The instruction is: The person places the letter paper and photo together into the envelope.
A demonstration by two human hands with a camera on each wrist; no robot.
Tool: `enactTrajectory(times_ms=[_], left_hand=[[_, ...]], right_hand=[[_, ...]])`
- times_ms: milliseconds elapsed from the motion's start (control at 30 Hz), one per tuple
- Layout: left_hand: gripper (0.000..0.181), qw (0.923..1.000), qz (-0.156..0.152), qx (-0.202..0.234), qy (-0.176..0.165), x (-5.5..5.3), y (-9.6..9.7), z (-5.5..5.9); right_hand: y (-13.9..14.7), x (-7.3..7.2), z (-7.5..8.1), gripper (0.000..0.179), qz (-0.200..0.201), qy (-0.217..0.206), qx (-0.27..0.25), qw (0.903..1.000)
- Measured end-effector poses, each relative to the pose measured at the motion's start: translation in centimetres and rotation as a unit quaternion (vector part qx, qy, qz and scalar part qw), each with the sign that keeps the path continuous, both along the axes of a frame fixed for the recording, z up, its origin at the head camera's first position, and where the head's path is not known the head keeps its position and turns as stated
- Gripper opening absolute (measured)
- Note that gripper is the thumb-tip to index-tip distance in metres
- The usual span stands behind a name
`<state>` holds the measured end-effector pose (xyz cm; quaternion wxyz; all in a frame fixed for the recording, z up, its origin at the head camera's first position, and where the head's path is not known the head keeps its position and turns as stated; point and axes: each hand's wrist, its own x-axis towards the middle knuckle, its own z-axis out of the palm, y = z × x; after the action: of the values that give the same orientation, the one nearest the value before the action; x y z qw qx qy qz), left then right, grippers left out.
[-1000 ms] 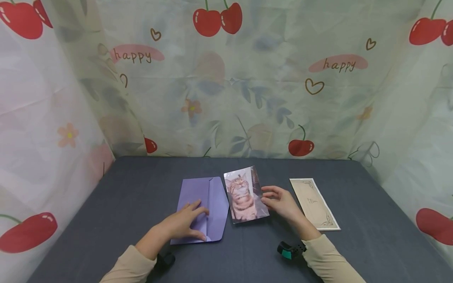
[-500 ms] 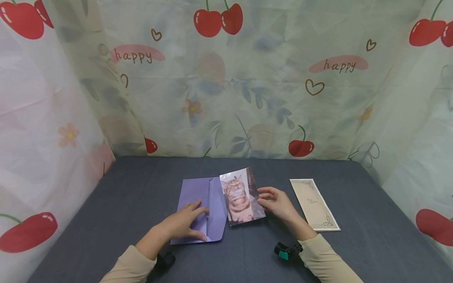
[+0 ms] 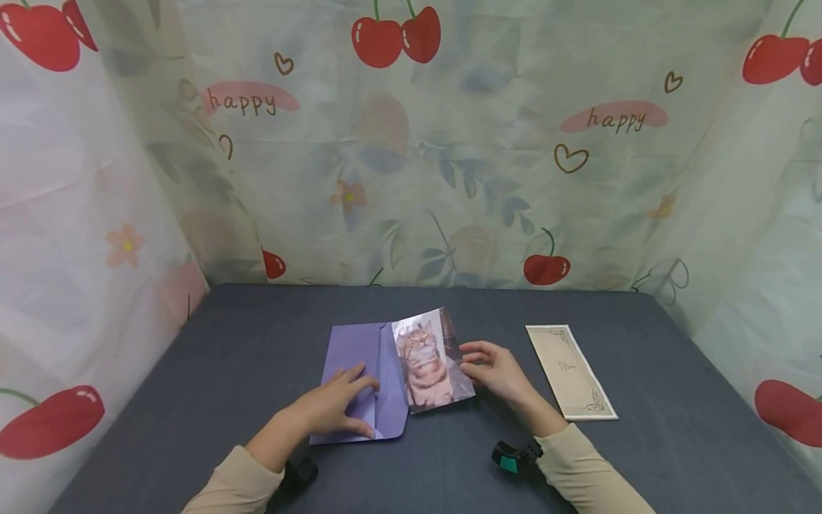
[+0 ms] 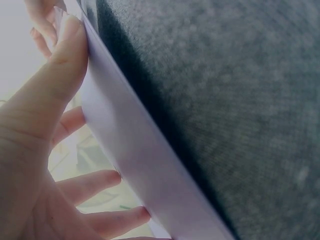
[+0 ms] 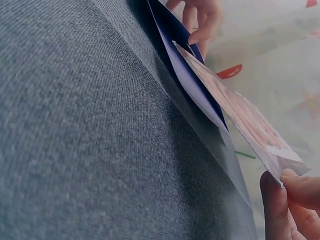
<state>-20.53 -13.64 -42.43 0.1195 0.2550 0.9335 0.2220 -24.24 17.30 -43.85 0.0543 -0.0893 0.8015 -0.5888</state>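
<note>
A purple envelope (image 3: 349,343) lies on the table with its flap (image 3: 390,400) to the right. My left hand (image 3: 334,403) rests on it with spread fingers, the thumb at the near edge. Just right of it is a glossy cat photo (image 3: 426,364), tilted, overlapping the flap; the right wrist view shows it raised above the flap, its far edge by the envelope's mouth. My right hand (image 3: 497,371) pinches the photo's right edge between thumb and fingers (image 5: 274,200). Whether the photo's left edge is inside the envelope, I cannot tell.
A beige card (image 3: 568,371) with ornamented corners lies to the right, beyond my right forearm. Dark grey cloth covers the table (image 3: 257,328). A cherry-patterned curtain (image 3: 411,178) closes off the back and both sides.
My right hand has moved left with the cat photo, which now covers more of the envelope's flap. The left hand, envelope and beige card have stayed put.
</note>
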Motion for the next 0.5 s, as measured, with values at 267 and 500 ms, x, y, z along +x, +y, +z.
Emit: enactTrajectory(times_ms=[267, 500], left_hand=[[0.06, 1.0, -0.002, 0.001, -0.001, -0.05, -0.03, -0.03], [0.06, 1.0, -0.003, 0.005, 0.002, -0.1, -0.07, -0.18]], right_hand=[[-0.51, 0.13, 0.14, 0.035, -0.001, -0.009, 0.012, 0.9999], [-0.92, 0.12, 0.02, 0.035, -0.007, -0.015, 0.021, 0.9996]])
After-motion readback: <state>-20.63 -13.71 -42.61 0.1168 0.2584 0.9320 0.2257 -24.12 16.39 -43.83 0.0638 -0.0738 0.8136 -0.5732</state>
